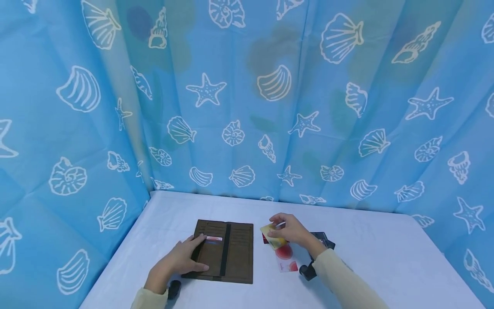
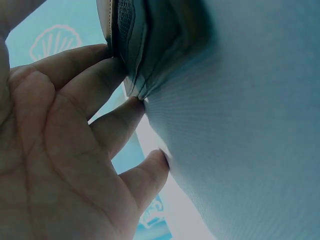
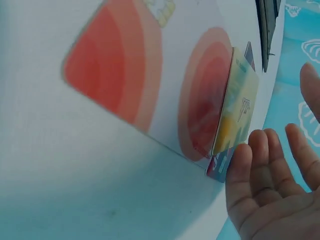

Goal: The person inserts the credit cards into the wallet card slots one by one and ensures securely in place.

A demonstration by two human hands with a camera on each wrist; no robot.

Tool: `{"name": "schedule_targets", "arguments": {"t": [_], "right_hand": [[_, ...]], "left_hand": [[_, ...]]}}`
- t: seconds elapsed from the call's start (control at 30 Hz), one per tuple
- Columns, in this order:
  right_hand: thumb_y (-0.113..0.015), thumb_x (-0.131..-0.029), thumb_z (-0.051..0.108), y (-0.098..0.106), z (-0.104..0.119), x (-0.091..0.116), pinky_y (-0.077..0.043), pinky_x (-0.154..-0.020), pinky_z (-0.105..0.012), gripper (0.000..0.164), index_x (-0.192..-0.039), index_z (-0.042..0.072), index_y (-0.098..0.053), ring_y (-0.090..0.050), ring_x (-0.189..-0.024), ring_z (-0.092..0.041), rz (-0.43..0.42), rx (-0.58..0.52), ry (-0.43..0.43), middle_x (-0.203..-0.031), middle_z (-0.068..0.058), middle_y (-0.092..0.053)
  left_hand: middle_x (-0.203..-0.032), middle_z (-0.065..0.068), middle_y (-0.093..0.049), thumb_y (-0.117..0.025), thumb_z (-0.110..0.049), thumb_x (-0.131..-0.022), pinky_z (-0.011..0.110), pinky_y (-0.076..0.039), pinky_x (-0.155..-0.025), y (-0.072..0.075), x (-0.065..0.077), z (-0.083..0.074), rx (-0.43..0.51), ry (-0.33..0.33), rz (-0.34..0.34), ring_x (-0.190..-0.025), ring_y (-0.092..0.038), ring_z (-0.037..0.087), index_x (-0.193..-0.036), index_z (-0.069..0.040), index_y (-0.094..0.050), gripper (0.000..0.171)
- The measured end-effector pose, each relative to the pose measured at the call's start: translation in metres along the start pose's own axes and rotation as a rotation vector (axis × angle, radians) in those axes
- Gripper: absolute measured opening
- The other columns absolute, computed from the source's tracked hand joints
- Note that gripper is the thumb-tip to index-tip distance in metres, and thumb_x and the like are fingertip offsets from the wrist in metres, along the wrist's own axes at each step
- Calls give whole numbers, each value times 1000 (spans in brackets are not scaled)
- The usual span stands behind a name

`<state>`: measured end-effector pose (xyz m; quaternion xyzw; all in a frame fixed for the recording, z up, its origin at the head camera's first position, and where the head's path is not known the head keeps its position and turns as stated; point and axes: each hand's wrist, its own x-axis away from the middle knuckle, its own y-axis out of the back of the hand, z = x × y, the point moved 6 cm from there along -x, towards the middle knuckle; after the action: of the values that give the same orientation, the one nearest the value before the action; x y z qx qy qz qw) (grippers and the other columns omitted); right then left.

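Observation:
My left hand (image 1: 180,256) rests on the left side of an unfolded brown wallet (image 1: 240,262), fingers spread along its edge and thumb on its lower part. A white and red card (image 1: 214,238) shows in one of its slots. In the left wrist view the fingertips touch the wallet's edge and the white cloth. My right hand (image 1: 291,229) is over a yellow card (image 1: 275,242), fingertips right at its edge, fingers loosely bent. Beneath it are a dark red card (image 1: 264,238) and a white card with red circles (image 3: 170,90), which lies on the cloth.
A flat black object (image 1: 319,235) lies right of the cards, partly behind the right forearm. White cloth (image 1: 216,206) covers the table. Blue curtains with a shell pattern (image 1: 239,141) stand at the back and left side.

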<state>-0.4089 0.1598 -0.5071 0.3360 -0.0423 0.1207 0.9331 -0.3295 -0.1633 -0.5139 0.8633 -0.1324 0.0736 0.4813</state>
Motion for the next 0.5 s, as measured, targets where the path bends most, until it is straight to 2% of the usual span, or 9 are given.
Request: {"name": "schedule_targets", "arguments": {"t": [0.23,0.5], "right_hand": [[-83,-80,24,-3,-5,2,-58,-88,-39,43,-119,15,-65,-60,-100,-19,-32,46,-37,-112,-3,-66],[-88,-72,26,-6,-14,1,-57,-81,-38,57,-123,18,-62,-56,-95,-21,-36,137,-62,-109,-4,-61]], "left_hand": [[-153,28,-38,-88,-39,-72,74,-30,-107,0,1,1,-8,5,-7,-139,-26,61,-150,-15,-42,94],[-152,26,-39,-88,-37,-72,74,-29,-108,-1,1,0,-6,-2,-10,-139,-27,60,-150,-16,-43,92]]}}
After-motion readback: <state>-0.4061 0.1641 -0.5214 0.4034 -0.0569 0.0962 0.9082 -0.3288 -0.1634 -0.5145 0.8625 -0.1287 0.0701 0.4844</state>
